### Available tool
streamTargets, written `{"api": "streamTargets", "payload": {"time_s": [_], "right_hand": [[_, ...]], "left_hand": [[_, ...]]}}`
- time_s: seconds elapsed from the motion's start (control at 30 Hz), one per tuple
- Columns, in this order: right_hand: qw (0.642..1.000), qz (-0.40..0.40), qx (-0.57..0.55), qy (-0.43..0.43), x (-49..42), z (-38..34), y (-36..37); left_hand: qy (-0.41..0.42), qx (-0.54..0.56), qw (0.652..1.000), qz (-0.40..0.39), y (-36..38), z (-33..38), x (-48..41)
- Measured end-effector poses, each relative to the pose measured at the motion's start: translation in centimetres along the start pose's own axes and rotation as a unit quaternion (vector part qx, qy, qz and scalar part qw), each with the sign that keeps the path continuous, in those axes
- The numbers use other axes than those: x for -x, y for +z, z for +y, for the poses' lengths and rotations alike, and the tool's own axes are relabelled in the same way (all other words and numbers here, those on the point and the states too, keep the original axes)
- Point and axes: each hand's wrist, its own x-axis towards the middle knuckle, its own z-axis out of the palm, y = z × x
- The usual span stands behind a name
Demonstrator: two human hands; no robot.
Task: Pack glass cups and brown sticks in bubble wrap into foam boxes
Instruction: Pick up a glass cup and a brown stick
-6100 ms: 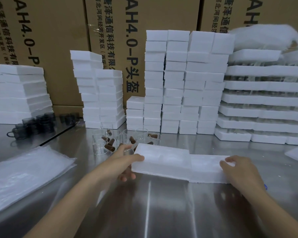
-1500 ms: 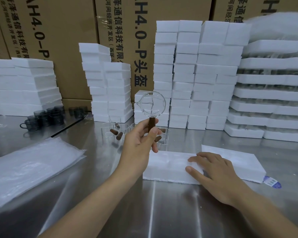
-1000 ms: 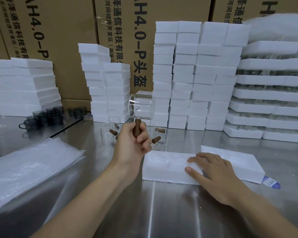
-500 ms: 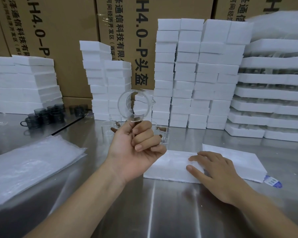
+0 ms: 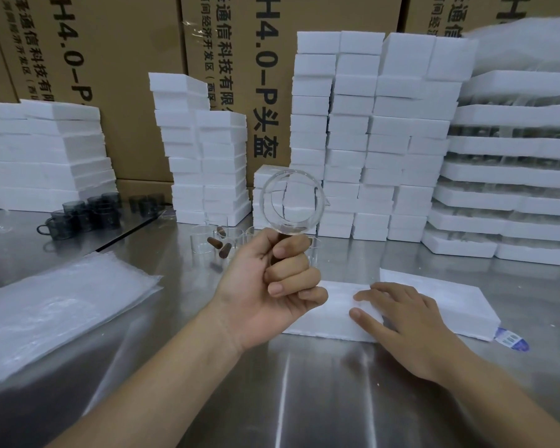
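Gripping the brown stick (image 5: 281, 238) in the clenched left hand (image 5: 272, 286), glass cup (image 5: 291, 202) raised bare above the steel table (image 5: 304, 399). Resting the right hand (image 5: 408, 321) flat on the foam box (image 5: 332, 318). Could shatter on that metal given a loosened grip or careless swing.

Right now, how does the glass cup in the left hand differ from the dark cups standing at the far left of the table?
The glass cup is clear; the dark cups are smoky grey. The left hand holds the glass cup in the air, tipped on its side; the dark cups stand upright on the table. The glass cup has a brown stick handle; the nearest dark cup a loop. Both are small and see-through.
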Motion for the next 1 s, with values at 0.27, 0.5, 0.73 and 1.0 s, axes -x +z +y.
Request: {"api": "streamTargets", "payload": {"time_s": [0.27, 0.5, 0.73, 1.0], "right_hand": [[1.0, -0.003, 0.002, 0.001, -0.09, 0.16, 0.04], [1.0, -0.003, 0.002, 0.001, -0.04, 0.11, 0.01], [1.0, -0.003, 0.001, 0.002, -0.06, 0.05, 0.05], [1.0, -0.001, -0.004, 0.005, -0.03, -0.06, 0.04]], "left_hand": [[0.009, 0.014, 1.0, 0.013, -0.06, 0.29, 0.05], [0.012, 0.023, 1.0, 0.017, 0.03, 0.25, 0.08], [0.013, 0.024, 1.0, 0.004, -0.02, 0.28, 0.14], [0.004, 0.022, 1.0, -0.007, -0.17, 0.39, 0.15]]}}
